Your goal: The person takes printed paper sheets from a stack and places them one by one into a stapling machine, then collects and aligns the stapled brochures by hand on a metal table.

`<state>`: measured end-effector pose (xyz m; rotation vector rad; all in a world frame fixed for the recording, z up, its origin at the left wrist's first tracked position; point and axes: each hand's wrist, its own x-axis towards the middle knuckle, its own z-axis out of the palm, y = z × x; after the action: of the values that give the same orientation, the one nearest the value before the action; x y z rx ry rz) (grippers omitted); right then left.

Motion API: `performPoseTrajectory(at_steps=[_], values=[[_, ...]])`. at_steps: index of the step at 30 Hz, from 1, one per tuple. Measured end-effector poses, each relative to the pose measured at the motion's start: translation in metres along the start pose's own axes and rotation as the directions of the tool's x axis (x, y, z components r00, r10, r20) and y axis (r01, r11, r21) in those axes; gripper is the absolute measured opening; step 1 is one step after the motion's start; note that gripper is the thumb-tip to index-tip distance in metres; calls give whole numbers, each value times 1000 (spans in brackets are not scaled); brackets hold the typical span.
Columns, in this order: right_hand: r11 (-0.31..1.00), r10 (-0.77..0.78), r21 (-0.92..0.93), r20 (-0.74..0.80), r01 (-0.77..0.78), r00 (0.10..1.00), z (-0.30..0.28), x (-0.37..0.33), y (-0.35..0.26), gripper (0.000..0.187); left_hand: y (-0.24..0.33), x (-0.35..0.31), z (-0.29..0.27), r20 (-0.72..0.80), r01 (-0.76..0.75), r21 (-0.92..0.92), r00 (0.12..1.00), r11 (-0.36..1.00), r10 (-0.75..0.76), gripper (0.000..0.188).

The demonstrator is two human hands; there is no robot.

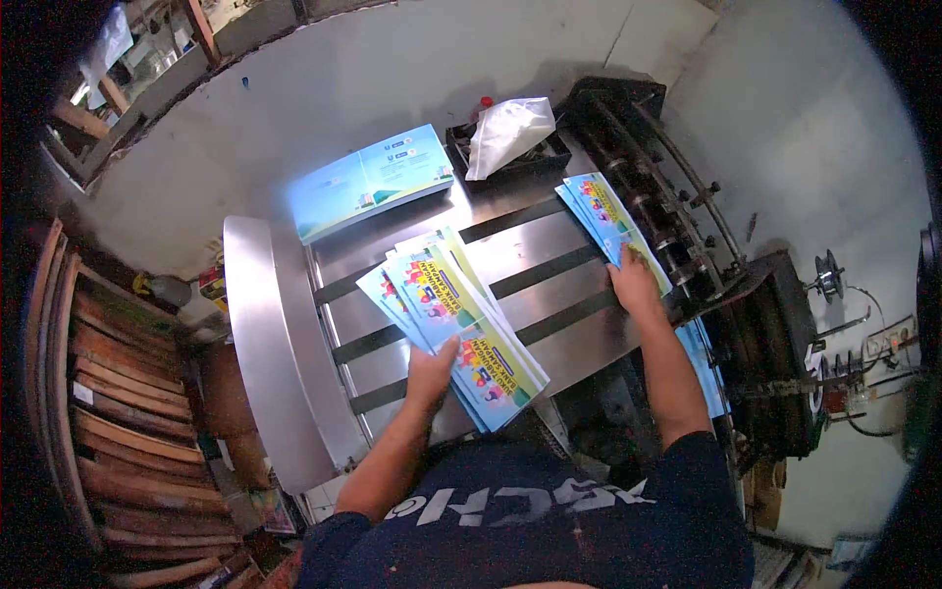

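Observation:
A fanned stack of printed sheets (491,339), yellow and light blue with colourful cartoon figures, lies in front of me on the metal table. My left hand (433,373) grips its near left edge, thumb on top and the other fingers hidden. On the right, a smaller fanned set of matching sheets (601,211) rests alongside the machine's rollers. My right hand (636,283) is closed on the near part of that set; some of its fingertips are out of sight. A thick stack of larger light-blue printed sheets (368,177) sits at the table's far left.
Dark strips cross the metal table (535,265). At its back stands a black tray (549,159) with a white bag (510,133) on it. The roller machine (667,196) borders the right side. A wooden slatted rack (137,402) stands at lower left.

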<state>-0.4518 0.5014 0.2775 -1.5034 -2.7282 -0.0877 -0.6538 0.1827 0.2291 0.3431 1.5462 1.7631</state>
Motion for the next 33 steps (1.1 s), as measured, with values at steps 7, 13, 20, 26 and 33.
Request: performPoseTrajectory(at_steps=[7,13,20,26,33], values=[[477,-678,670,-131,568,723,-36,-64,-56,18,7,9,14,26,-35,66,999,997,33,41],[327,-766,700,-197,635,612,-56,-130,-155,78,36,19,19,41,-82,350,997,933,72,52],[272,-344,953,-34,134,938,-45,-93,-39,98,186,-47,38,417,-383,909,855,165,-308,56],[131,-598,991,98,-24,796,-15,-120,-44,84,119,-86,33,414,-419,908,900,-10,-138,66],[47,-516,993,119,-111,848,20,-139,-33,54,150,-106,-42,166,-84,974,898,210,-408,72]])
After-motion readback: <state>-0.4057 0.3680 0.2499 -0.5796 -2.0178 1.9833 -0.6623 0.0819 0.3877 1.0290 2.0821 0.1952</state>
